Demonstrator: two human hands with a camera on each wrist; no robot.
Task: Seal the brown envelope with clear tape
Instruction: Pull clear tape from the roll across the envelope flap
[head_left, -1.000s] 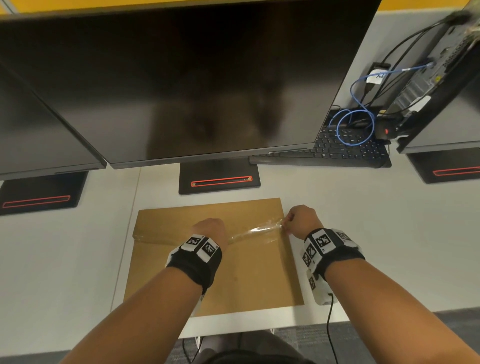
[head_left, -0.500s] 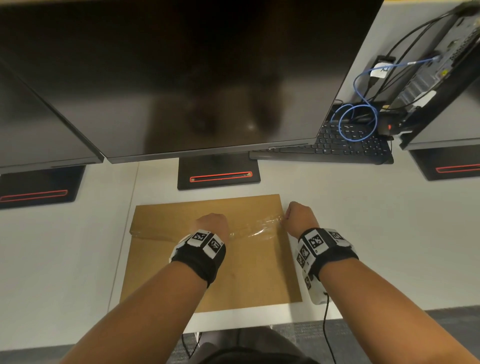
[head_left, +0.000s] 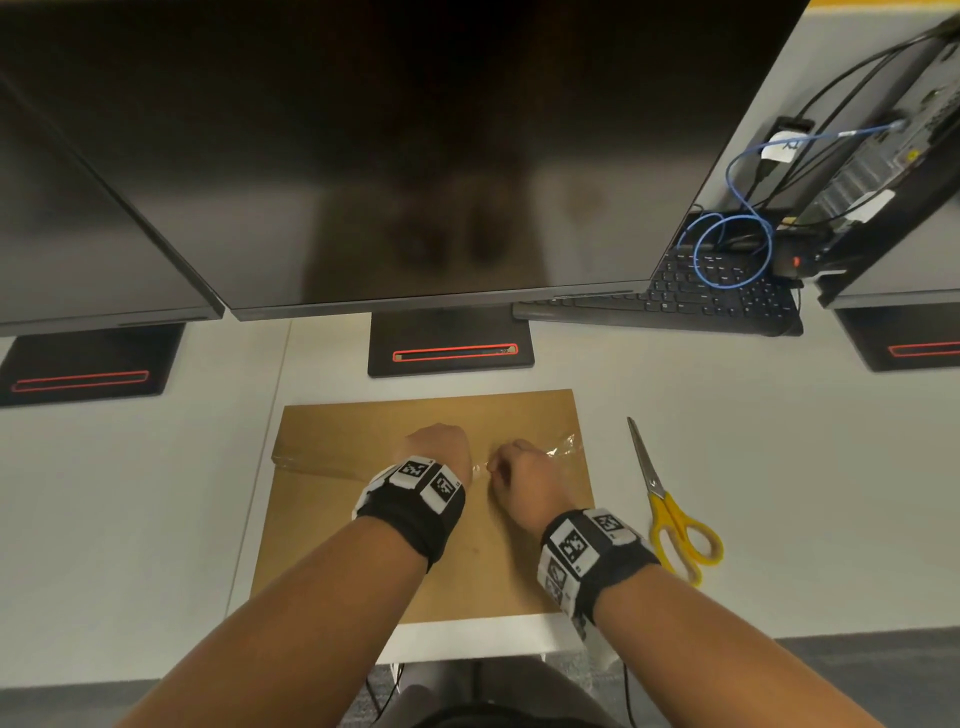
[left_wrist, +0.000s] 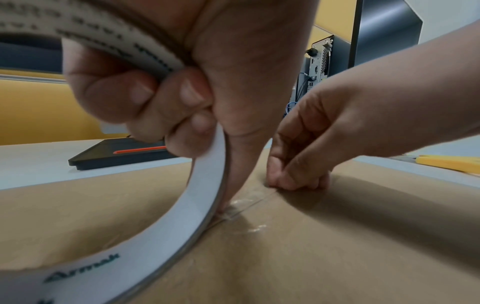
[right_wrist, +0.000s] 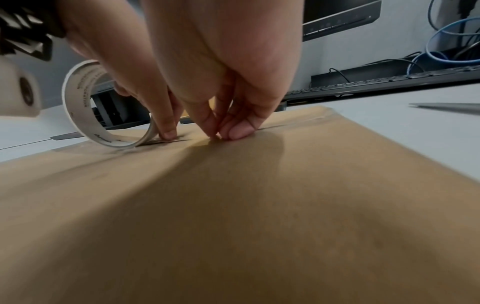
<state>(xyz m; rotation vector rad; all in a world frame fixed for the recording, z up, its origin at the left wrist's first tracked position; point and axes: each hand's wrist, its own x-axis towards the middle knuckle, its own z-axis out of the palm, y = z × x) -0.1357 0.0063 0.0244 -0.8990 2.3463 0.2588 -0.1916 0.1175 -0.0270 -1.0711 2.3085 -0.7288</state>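
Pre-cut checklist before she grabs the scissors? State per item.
1. Brown paper envelope flat on white desk: ok.
2. Left hand holds the white-cored clear tape roll, fingertip pinning the tape at the flap seam: ok.
3. Right hand fingertips pressing the tape strip down: ok.
4. Strip smooth: not ok, crinkled near the right edge.
5. Seam covered to the left edge: cannot tell.
6. Yellow-handled scissors lie right of the envelope: ok.
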